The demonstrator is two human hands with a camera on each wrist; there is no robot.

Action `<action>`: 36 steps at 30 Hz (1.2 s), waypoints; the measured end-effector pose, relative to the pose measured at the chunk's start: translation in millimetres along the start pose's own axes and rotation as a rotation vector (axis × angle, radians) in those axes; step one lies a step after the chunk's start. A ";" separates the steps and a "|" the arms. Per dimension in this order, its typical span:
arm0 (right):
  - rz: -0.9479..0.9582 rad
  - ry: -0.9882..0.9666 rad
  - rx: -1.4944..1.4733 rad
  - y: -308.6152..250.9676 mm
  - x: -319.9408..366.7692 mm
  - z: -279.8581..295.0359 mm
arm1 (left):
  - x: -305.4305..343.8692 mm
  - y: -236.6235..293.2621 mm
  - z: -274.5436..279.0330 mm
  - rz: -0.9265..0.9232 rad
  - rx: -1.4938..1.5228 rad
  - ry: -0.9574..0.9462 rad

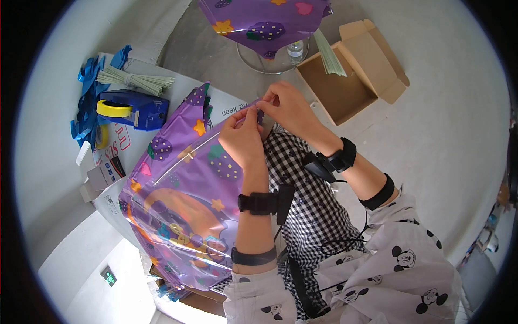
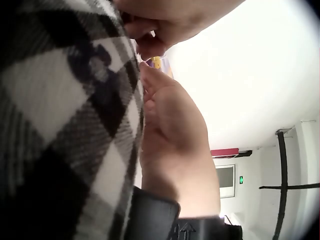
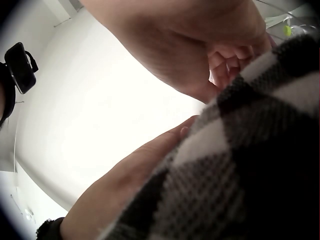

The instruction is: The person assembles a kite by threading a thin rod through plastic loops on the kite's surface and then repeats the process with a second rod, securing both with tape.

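A glossy purple plastic bag (image 1: 224,186), printed with stars and berries, lies slantwise over the lap and the table's edge. At its upper corner my left hand (image 1: 243,140) pinches the edge between thumb and fingertips. My right hand (image 1: 286,110) pinches that same corner from the other side, its fingertips right against the left ones. In the left wrist view, checked cloth (image 2: 55,135) hides most of the bag, and only a small bit shows past the left hand (image 2: 175,125). The right wrist view shows the right hand (image 3: 200,50) with curled fingers, also partly behind cloth.
On the white table at left are a blue tape dispenser (image 1: 148,110), blue ribbons (image 1: 89,81), a bundle of pale twist ties (image 1: 135,81) and a small box (image 1: 105,175). Ahead, another purple bag (image 1: 270,21) covers a stool. An open cardboard box (image 1: 337,86) stands right of it.
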State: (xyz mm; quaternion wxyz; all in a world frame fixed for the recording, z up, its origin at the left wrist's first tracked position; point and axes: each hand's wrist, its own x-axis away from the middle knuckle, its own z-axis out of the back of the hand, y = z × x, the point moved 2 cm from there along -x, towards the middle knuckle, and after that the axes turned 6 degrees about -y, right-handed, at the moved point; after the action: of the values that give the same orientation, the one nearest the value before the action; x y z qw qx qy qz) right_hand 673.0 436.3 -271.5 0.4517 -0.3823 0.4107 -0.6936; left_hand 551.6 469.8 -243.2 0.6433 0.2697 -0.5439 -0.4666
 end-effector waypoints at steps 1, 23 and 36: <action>-0.002 0.001 0.000 0.2 0.1 0.1 | -0.1 0.4 -0.3 0.008 -0.023 0.005; -0.134 0.219 0.145 18.4 2.3 6.3 | -1.4 -4.9 -5.1 -0.004 -0.216 0.145; -0.362 -0.178 -0.574 14.5 -6.7 -3.8 | -2.0 -14.4 1.9 -0.075 -0.076 0.065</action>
State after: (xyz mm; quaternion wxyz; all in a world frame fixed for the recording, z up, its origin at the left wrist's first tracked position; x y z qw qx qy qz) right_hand 676.1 439.8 -287.3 0.2295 -0.6195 0.4735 -0.5826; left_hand 545.5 465.8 -255.9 0.6524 0.2805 -0.4941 -0.5016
